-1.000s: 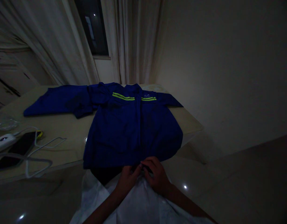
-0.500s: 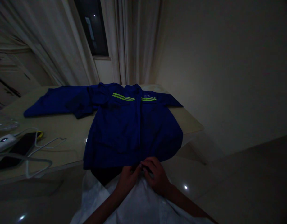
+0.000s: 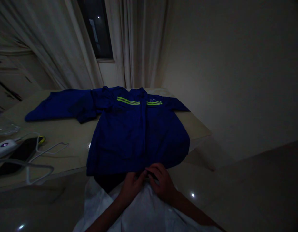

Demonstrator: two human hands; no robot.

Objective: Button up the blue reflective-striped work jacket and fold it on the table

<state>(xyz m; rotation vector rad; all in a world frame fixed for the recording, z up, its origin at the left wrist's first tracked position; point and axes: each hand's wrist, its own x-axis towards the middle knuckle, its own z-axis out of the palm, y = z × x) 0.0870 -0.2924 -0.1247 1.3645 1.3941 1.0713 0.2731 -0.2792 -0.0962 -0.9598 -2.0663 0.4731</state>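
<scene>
Near edge of the surface (image 3: 66, 141), seen from my head camera: little has shifted in the past second. My left hand (image 3: 131, 185) and right hand (image 3: 163, 182) stay together, fingertips pinched on the hem of the blue jacket (image 3: 136, 135). It lies spread front-up, one sleeve stretched toward the left edge, so the work at the hem is holding, not advancing. Dim light hides exactly what the fingers grip. A phone (image 3: 18, 154) and cable (image 3: 42, 149) lie partly cut off at the left.

A blue jacket (image 3: 136, 135) lies spread on the table (image 3: 66, 141) — front up, yellow stripes across the chest. Left hand (image 3: 132, 185) and right hand (image 3: 163, 183) meet at its near hem, fingers pinching the cloth. A phone (image 3: 17, 154) and white cables (image 3: 40, 158) lie at the left.
</scene>
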